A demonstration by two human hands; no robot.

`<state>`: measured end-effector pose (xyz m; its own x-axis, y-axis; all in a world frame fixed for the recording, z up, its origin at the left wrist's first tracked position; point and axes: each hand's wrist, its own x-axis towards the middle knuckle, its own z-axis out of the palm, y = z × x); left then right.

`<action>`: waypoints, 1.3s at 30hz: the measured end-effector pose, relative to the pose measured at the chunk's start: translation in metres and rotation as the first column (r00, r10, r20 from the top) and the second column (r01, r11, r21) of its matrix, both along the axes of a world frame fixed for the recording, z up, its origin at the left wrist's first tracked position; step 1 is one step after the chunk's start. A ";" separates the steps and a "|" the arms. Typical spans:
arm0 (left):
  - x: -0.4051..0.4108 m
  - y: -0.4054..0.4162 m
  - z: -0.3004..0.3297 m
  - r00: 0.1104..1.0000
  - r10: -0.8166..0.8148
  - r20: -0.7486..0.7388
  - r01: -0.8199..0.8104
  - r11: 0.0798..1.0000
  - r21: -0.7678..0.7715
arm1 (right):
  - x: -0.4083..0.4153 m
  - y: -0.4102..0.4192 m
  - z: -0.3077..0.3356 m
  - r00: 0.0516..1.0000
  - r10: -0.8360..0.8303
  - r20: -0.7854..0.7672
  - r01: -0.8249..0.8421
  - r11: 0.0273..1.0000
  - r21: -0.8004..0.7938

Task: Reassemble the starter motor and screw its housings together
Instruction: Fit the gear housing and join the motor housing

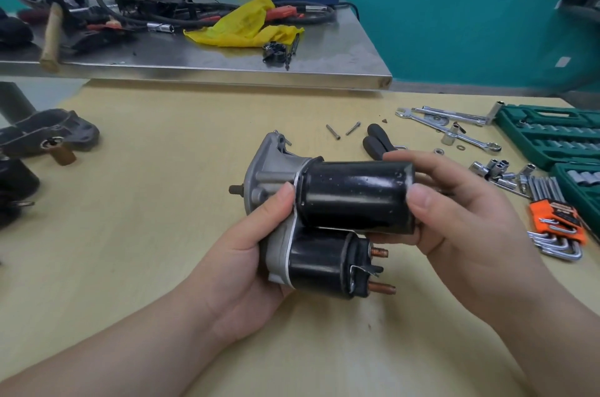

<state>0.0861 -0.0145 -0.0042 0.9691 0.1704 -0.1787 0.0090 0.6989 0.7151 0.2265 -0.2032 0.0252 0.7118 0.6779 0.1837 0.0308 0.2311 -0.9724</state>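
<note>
In the head view, both hands hold the starter motor above the middle of the pale yellow wooden tabletop [130, 234]. The left hand [256, 244] has its grip closed around the grey cast-aluminium nose housing [269, 166], thumb pressed at the seam. The right hand [454, 218] has its grip curled round the end of the glossy black cylindrical motor body [354, 195]. Below that body sits the smaller black solenoid with two copper studs [328, 262]. Two loose long steel bolts [342, 130] lie on the tabletop beyond the motor, toward the far edge, beside black-handled pliers [375, 142]. Near the right edge are chrome spanners [454, 124], loose sockets [493, 169], an orange holder of hex keys [555, 218] and a green socket case [552, 133]
</note>
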 end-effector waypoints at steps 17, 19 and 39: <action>0.001 0.012 -0.006 0.996 -0.021 0.085 -0.005 0.955 0.297 | 0.008 0.001 -0.017 0.986 0.097 -0.139 -0.092 0.995 0.038; 0.000 0.015 -0.003 0.995 -0.011 0.101 -0.025 0.937 0.349 | 0.009 -0.002 -0.014 0.983 0.141 -0.114 -0.138 0.990 0.036; 0.048 0.009 0.139 0.967 -0.183 -0.175 0.112 -0.309 0.944 | -0.009 0.008 -0.017 0.971 0.065 0.230 -0.021 0.981 -0.190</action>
<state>0.1343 -0.0058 0.1350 0.9971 -0.0636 0.0414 -0.0755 -0.8851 0.4592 0.2172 -0.1951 0.0087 0.6334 0.7447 0.2102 0.2572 0.0537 -0.9649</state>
